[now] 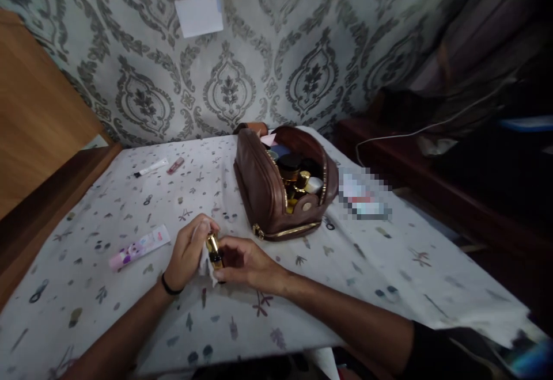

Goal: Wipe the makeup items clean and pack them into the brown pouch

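A small dark bottle with a shiny gold cap (213, 244) is held between my two hands, above the patterned tablecloth. My left hand (189, 249), with a black band at the wrist, has its fingers closed on a white cloth or tissue (206, 261) pressed to the bottle's left side. From the right, my right hand (249, 266) grips the bottle's lower part between thumb and fingers. Just beyond it stands a brown leather bag (260, 181), unzipped, with gold-capped bottles and dark round jars inside.
A pink and white tube (140, 247) lies left of my hands. Farther back are a slim white tube (151, 167) and a small reddish item (175, 166). A blurred-out packet (363, 196) lies right of the bag. Wooden furniture (38, 98) borders the left side.
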`<state>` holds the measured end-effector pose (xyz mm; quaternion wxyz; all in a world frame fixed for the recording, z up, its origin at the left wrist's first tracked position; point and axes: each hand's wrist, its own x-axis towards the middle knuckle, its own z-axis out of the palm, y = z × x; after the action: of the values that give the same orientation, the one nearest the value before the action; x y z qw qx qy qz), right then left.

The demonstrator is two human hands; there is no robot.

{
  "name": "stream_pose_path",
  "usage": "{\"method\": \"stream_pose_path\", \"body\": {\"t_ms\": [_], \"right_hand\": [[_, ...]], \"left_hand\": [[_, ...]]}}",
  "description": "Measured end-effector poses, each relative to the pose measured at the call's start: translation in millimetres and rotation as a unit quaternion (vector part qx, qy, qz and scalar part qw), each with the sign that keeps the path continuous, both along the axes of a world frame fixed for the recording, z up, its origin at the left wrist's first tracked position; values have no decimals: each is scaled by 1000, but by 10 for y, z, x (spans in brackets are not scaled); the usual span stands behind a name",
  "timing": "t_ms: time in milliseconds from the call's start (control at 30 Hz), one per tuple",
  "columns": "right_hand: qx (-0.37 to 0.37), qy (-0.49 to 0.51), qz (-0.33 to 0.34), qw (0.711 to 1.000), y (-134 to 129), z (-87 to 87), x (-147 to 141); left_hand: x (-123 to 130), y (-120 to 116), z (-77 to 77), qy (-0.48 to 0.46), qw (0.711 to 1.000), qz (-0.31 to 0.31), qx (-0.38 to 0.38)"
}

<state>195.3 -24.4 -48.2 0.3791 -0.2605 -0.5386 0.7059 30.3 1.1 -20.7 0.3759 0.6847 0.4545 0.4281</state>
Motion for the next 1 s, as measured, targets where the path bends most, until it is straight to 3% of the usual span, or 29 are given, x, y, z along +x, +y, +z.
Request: {"method": "stream_pose_path", "body": {"t_ms": [133,267,400,700,1000], "right_hand": [[76,-21,-95,992,7,82,53],[103,-38,-184,977,6,98,78],[176,-65,-246,951,-10,96,95],[362,-101,-306,875,-72,200,197],[366,-81,-329,867,-107,345,239]], "left_hand": [[27,-9,-26,-3,999,-26,-33],[63,-29,-27,3,994,-85,-63],[112,-56,15,2,992,-89,-95],[100,-34,-32,-127,964,-43,-228],[137,-31,53,-265,907,-30,-325]]}}
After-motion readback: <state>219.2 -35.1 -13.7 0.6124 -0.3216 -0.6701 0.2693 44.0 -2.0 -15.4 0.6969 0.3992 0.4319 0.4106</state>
